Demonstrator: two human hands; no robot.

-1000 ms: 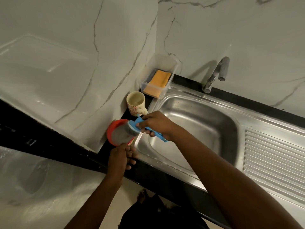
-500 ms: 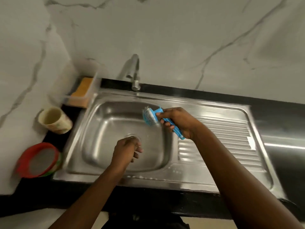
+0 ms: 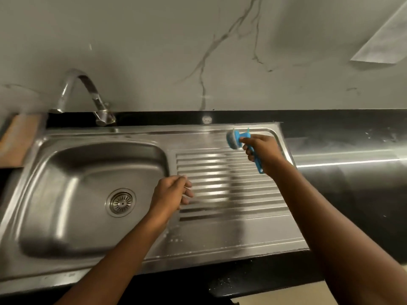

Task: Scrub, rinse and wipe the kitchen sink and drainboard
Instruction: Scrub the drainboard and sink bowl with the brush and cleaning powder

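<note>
A steel sink (image 3: 72,172) with a round drain (image 3: 120,202) fills the left half of the view. Its ribbed drainboard (image 3: 229,192) runs to the right. My right hand (image 3: 263,151) grips the handle of a blue scrub brush (image 3: 236,140), whose bristled head is over the drainboard's far right corner. Whether the bristles touch the steel is unclear. My left hand (image 3: 170,194) hovers over the drainboard's left edge beside the basin, fingers loosely curled and holding nothing.
A curved chrome tap (image 3: 88,95) stands behind the basin on the black counter (image 3: 352,172). An orange sponge in a clear holder (image 3: 17,139) shows at the far left edge. A marble wall rises behind.
My right hand has carried the brush from over the basin rightward to the drainboard's far corner. My left hand moved right too, out of the basin. The view has swung right, and the cup and red strainer are out of frame.
</note>
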